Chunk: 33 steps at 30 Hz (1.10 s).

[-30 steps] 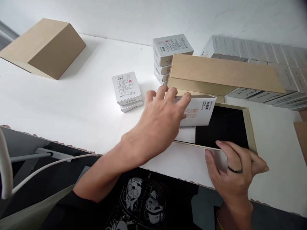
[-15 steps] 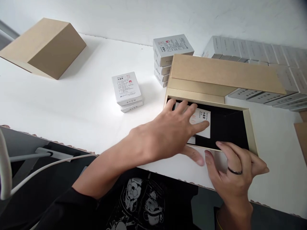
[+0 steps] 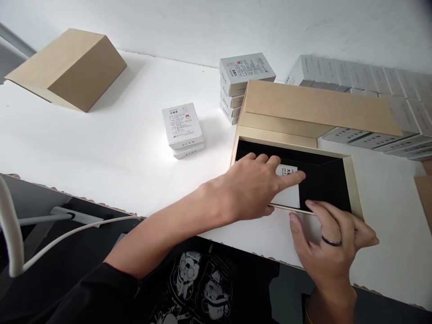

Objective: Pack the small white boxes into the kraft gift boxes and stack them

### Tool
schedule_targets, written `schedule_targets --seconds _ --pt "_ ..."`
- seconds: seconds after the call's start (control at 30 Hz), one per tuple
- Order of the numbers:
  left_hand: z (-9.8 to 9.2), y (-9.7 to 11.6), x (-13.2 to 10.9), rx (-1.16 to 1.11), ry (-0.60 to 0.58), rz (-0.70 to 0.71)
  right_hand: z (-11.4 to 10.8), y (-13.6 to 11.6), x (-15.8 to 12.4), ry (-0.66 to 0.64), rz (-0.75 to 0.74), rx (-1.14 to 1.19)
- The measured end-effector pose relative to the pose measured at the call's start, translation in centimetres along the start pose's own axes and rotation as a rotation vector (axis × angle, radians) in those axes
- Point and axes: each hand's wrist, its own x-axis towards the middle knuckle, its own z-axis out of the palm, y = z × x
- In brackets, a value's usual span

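A long open gift box with cream walls and a black lining stands at the table's front. Inside it lies a small white tea box, much of it covered by my left hand. The fingers of that hand bend over the tea box's far side, and the index finger stretches across its top to the right. Where the left thumb presses is mostly hidden. My right hand, with a dark ring, straddles the gift box's front wall near the right corner, fingers inside and thumb outside.
Two stacked tea boxes sit left of the gift box, whose lid stands raised behind. A taller stack and rows of tea boxes are at the back. A closed tan box occupies the far left. The table's front edge is ragged.
My left hand has drawn toward me, its fingers now more curled, and the tea box has shifted toward the front wall. My right hand has stayed in place.
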Motion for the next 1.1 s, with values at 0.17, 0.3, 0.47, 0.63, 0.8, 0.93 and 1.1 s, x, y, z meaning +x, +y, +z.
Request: schedule_targets --seconds 0.17,0.3,0.47,0.63,0.8,0.93,1.1 --pt "0.1 0.3 0.3 0.024 0.002 0.007 0.1 0.2 -0.1 -0.005 -0.016 0.001" --pt "0.5 0.2 0.6 -0.001 0.014 -0.015 0.1 0.3 -0.3 -0.001 -0.01 0.001" --pt "-0.1 0.4 1.0 0.032 -0.065 -0.029 0.0 0.1 -0.3 -0.001 0.003 0.008" --pt "-0.7 0.7 1.5 0.035 -0.116 -0.038 0.1 0.2 -0.4 -0.004 0.012 0.013" --pt "-0.4 0.4 1.7 0.011 -0.087 -0.011 0.1 0.1 -0.3 0.006 0.002 0.007" --pt "-0.2 0.2 1.6 -0.02 -0.056 0.002 0.1 -0.1 -0.2 -0.004 0.022 0.003" --pt "1.5 0.2 0.9 -0.024 0.106 -0.032 0.1 0.0 0.0 0.02 0.003 0.017"
